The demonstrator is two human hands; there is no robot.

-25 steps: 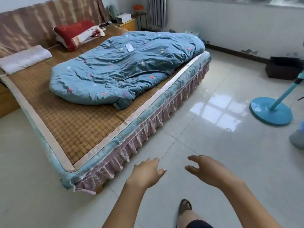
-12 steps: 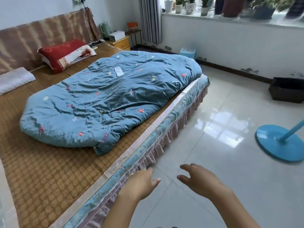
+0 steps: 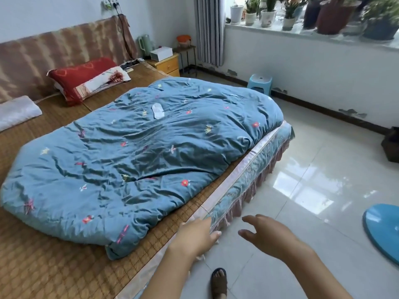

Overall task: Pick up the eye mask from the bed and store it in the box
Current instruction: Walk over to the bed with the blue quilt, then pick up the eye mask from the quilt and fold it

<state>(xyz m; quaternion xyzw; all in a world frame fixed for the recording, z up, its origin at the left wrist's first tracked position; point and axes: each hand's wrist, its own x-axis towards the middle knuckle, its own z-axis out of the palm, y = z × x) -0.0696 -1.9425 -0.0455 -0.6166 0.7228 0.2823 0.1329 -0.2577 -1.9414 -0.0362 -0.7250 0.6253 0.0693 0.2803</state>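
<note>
Red pillow (image 3: 83, 76) at headboard; blue stool (image 3: 259, 82) beside wall; potted plants (image 3: 267, 12) on sill.

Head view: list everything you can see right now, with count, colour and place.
eye mask: one, white, on the quilt, far from both hands
quilt: one, blue, spread across the bed
pillow: one, red, by the headboard
bolster: one, white, far left on the mat
white box: one, on the yellow nightstand
stool: one, light blue, beyond the bed
fan base: one, blue, floor right
potted plants: several, windowsill
left hand: empty, at the bed edge
right hand: empty, over the floor
</note>
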